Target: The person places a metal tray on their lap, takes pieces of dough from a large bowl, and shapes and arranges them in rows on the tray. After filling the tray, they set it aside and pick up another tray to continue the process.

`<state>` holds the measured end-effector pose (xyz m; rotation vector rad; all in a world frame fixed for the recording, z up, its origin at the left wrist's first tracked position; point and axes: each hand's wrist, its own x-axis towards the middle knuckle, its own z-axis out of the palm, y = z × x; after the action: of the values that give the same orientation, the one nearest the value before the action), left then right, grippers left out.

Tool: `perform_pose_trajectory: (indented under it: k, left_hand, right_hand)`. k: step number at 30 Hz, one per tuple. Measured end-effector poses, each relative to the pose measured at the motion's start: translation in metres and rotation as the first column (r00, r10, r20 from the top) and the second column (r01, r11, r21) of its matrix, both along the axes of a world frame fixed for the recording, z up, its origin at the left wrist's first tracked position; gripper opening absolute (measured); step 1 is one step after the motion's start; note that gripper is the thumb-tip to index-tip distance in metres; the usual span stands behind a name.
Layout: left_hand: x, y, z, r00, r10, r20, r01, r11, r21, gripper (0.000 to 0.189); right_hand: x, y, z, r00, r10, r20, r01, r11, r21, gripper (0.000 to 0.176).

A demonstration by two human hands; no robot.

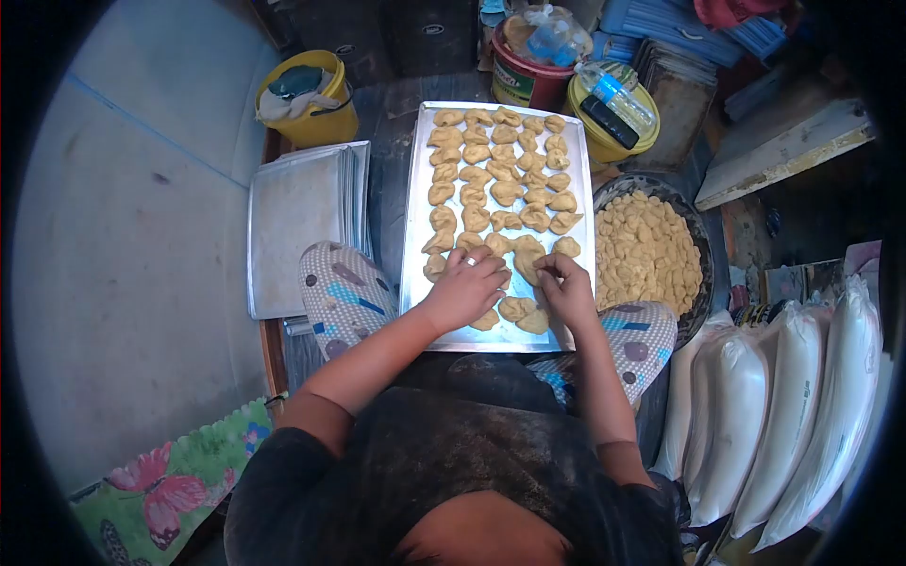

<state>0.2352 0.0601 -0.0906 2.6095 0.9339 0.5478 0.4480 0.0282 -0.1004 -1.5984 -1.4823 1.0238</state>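
Note:
A metal baking tray (412,283) lies across my lap, with rows of twisted tan dough pieces (506,193) on it. Over its lower middle my left hand (464,291), a ring on one finger, has its fingers curled down around a dough piece that is mostly hidden beneath them. My right hand (568,291) pinches the edge of a longer dough piece (528,257) between thumb and fingers. Nearer to me, a few more dough pieces (524,314) lie below the hands. To the right, a wide dark basin (702,247) holds a heap of small dough lumps (649,250).
Stacked metal trays (297,231) lie left of my knee. Behind are a yellow bucket (316,123), a red bucket (524,87) and a lidded yellow tub (604,141) bearing a bottle (618,94) and a phone (609,121). Filled plastic bags (741,415) stand at the right.

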Motion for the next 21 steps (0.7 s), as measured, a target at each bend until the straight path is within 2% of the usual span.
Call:
perform_pose_trajectory:
  k: [1, 2, 3, 5, 7, 9, 10, 13, 14, 15, 16, 18, 19, 20, 21]
  left_hand:
    - [0.004, 0.001, 0.001, 1.000, -0.001, 0.000, 0.001, 1.000, 0.005, 0.028]
    - [0.007, 0.002, 0.004, 0.999, 0.017, -0.042, -0.017, 1.000, -0.018, 0.028]
    - [0.008, 0.003, 0.006, 0.996, 0.034, -0.085, -0.038, 0.998, -0.041, 0.029]
    - [0.009, 0.006, -0.002, 0.997, 0.052, -0.058, -0.052, 0.999, -0.012, 0.030]
    - [0.013, 0.005, -0.005, 0.998, 0.063, -0.029, -0.063, 0.998, 0.006, 0.031]
    - [0.020, 0.007, -0.004, 0.999, 0.019, 0.034, -0.020, 0.999, 0.047, 0.032]
    - [0.023, 0.007, -0.007, 1.000, 0.004, 0.031, -0.008, 0.993, 0.115, 0.035]
    - [0.029, 0.011, -0.011, 0.999, -0.023, -0.024, 0.024, 0.999, 0.048, 0.035]
    - [0.031, 0.012, -0.011, 0.999, -0.023, -0.028, 0.023, 1.000, 0.021, 0.028]
    - [0.033, 0.014, -0.012, 0.999, -0.024, -0.030, 0.025, 1.000, 0.019, 0.028]
    - [0.035, 0.016, -0.013, 0.999, -0.029, -0.046, 0.031, 0.999, 0.037, 0.022]
    - [0.039, 0.015, -0.018, 0.998, -0.036, -0.060, 0.039, 0.998, 0.053, 0.017]
    - [0.042, 0.015, -0.020, 1.000, -0.019, -0.007, 0.020, 0.990, 0.137, 0.014]
    - [0.045, 0.016, -0.023, 0.999, -0.002, 0.047, -0.009, 0.975, 0.222, 0.010]
    - [0.046, 0.016, -0.023, 0.999, 0.007, 0.045, -0.017, 0.975, 0.221, 0.010]
  right_hand:
    - [-0.001, 0.003, 0.000, 0.999, -0.019, 0.039, 0.013, 0.990, 0.141, 0.017]
    - [0.000, 0.001, 0.002, 0.980, 0.005, 0.199, -0.041, 0.983, 0.179, 0.017]
    - [-0.001, -0.002, 0.011, 0.981, 0.004, 0.196, -0.041, 0.982, 0.184, 0.017]
    - [-0.004, -0.009, 0.030, 0.925, 0.059, 0.376, -0.191, 0.927, 0.324, 0.021]
    - [-0.011, -0.020, 0.038, 0.890, 0.257, 0.376, -0.334, 0.930, 0.155, 0.027]
    - [-0.011, -0.030, 0.028, 0.841, 0.356, 0.409, -0.390, 0.921, 0.000, 0.029]
    - [-0.008, -0.029, 0.025, 0.842, 0.353, 0.408, -0.388, 0.922, 0.003, 0.029]
    - [0.011, -0.027, 0.024, 0.962, 0.054, 0.266, -0.106, 0.977, 0.183, 0.029]
    - [0.017, -0.025, 0.023, 0.957, -0.030, 0.287, -0.033, 0.977, 0.211, 0.029]
    - [0.022, -0.022, 0.021, 0.945, -0.115, 0.305, 0.041, 0.970, 0.241, 0.029]
    - [0.024, -0.019, 0.019, 0.945, -0.118, 0.304, 0.044, 0.970, 0.240, 0.029]
    - [0.026, -0.016, 0.015, 0.846, -0.082, 0.528, 0.007, 0.990, 0.142, 0.035]
    - [0.024, -0.017, 0.016, 0.845, -0.081, 0.528, 0.005, 0.990, 0.143, 0.035]
    - [0.020, -0.018, 0.017, 0.842, -0.154, 0.517, 0.044, 0.975, 0.219, 0.038]
    - [0.017, -0.021, 0.018, 0.838, -0.223, 0.498, 0.082, 0.954, 0.289, 0.040]
